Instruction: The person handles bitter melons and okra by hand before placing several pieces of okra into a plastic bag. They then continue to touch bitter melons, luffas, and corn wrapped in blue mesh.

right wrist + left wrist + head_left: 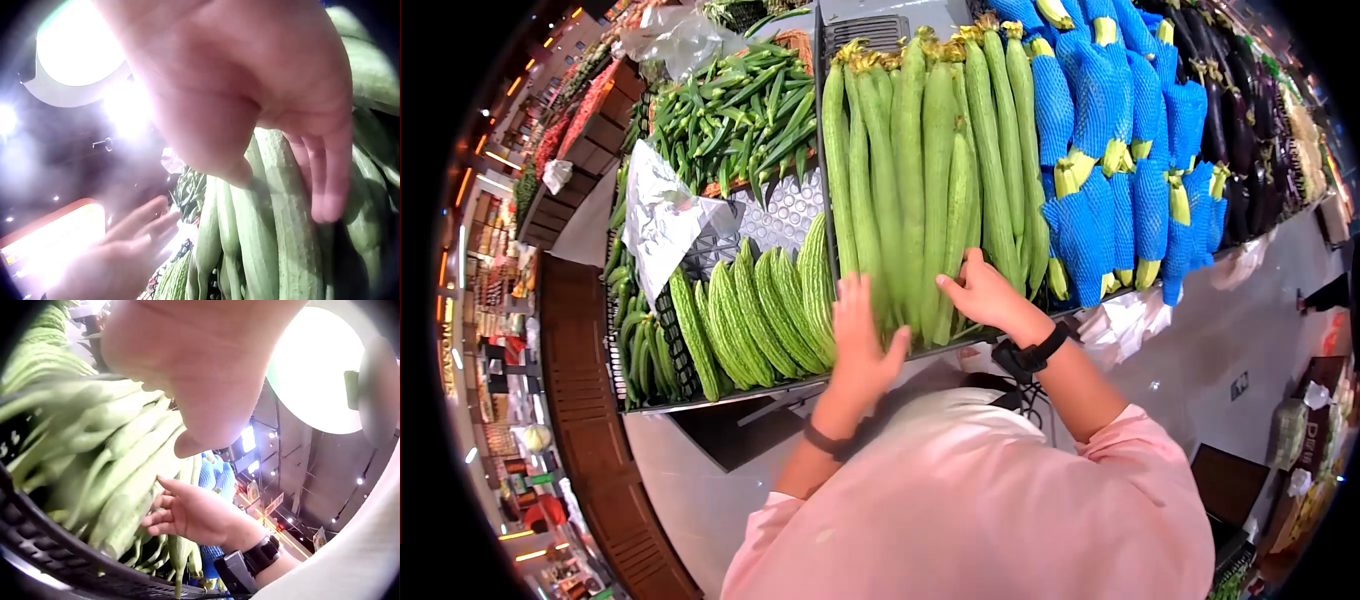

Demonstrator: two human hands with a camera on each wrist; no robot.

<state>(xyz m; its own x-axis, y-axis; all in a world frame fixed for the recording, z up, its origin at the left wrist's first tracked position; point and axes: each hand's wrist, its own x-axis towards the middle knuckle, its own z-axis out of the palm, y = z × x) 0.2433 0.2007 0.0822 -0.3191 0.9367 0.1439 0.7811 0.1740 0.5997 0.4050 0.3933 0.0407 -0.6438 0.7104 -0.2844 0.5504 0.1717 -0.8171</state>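
Note:
Long green loofahs (910,190) with withered blossom ends lie side by side in a black crate. My left hand (863,335) rests at their near ends on the left, fingers straight and thumb spread. At the right side of the pile is my right hand (990,297), its thumb and fingers apart. In the right wrist view, its fairly straight fingers (331,181) reach down beside one loofah (290,219), with the thumb on the other side. From the left wrist, the right hand (197,515) appears palm inward against the loofahs (134,469).
Bitter melons (755,310) fill the crate on the left, with okra (740,110) behind them. Blue-netted gourds (1100,110) stand to the right, then dark eggplants (1230,120). A crumpled plastic bag (662,215) lies over the left crate's edge.

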